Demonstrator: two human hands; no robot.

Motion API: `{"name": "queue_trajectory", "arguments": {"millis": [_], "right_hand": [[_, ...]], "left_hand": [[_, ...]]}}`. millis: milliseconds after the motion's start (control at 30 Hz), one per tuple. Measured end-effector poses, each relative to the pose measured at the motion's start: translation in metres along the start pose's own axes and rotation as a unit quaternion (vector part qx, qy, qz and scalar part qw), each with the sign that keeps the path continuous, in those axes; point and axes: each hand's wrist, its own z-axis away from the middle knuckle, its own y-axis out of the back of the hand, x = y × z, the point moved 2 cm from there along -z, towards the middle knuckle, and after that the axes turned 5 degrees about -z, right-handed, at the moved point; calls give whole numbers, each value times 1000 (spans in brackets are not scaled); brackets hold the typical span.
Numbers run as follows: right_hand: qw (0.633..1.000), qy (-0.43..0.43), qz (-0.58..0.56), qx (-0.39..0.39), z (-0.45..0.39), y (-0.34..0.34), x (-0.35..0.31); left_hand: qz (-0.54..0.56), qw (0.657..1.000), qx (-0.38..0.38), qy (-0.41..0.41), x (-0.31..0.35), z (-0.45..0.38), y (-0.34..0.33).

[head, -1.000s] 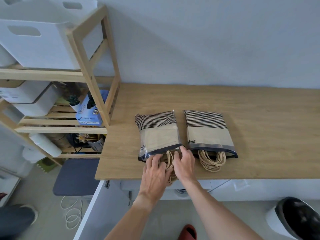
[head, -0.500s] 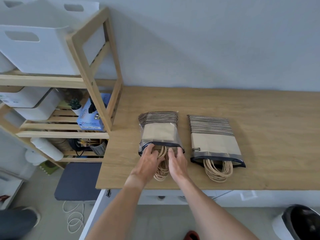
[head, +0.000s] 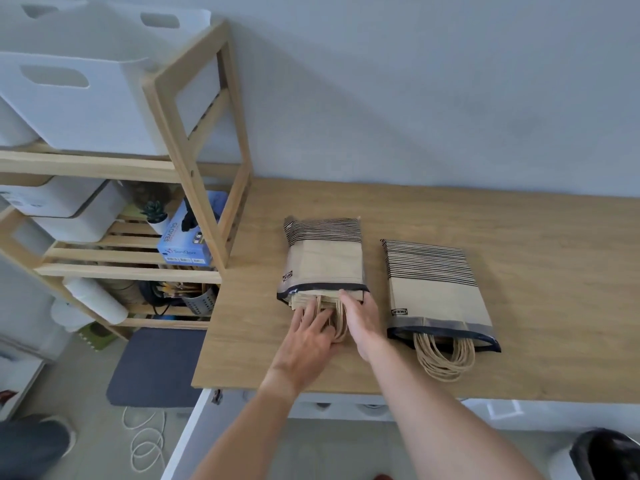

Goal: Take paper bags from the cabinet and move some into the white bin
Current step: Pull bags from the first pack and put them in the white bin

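Change: since half a second back I see both hands further in at the mouth of the left pack of paper bags (head: pixel 323 263); the pack lies on the wooden counter (head: pixel 519 237) as before.
Left hand (head: pixel 311 337): fingers (head: pixel 313 315) spread apart, laid flat over the twine handles and bag edges at the pack's open end.
Right hand (head: pixel 362 318): fingers together, tips at the pack's dark rim; I cannot tell whether they pinch anything.
Hidden: most of the left pack's handles lie under both palms; the bag count I cannot make out.
Right pack (head: pixel 434 292): just beyond my right hand, untouched, handles (head: pixel 445 358) looped out of its mouth.
Look: brown paper, dark stripes at the far end, clear wrap with dark edge.
White bin (head: pixel 79 98): well left of the fingers, on the top shelf of the wooden rack (head: pixel 194 147).
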Motion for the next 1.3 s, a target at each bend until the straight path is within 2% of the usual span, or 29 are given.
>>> {"name": "queue_trajectory", "arguments": {"millis": [167, 333, 533, 667, 767, 867, 933, 1033, 1233, 1300], "right_hand": [[1000, -11, 4, 22, -4, 3, 2], [1000, -18, -11, -6, -4, 1, 0], [999, -37, -36, -15, 8, 3, 7], [998, -39, -52, -6, 16, 10, 11], [996, -45, -75, -4, 24, 13, 11], [994, -53, -88, -23, 22, 16, 21], [995, -50, -87, -19, 24, 19, 25], [994, -62, -94, -9, 39, 25, 21], [988, -85, -126, -12, 51, 32, 29], [987, -97, -131, -14, 57, 35, 32]], "left_hand": [[40, 996, 82, 0, 8, 18, 3], [106, 987, 118, 32, 13, 34, -2], [201, 969, 139, 22, 17, 51, -2], [268, 949, 147, 82, 16, 59, 7], [289, 930, 140, 180, 20, 64, 6], [347, 891, 112, 272, 26, 72, 8], [376, 880, 82, 277, 29, 75, 6], [361, 898, 81, 237, 26, 76, 8], [435, 856, 115, 254, 11, 72, 16], [467, 834, 103, 274, 10, 76, 15]]}}
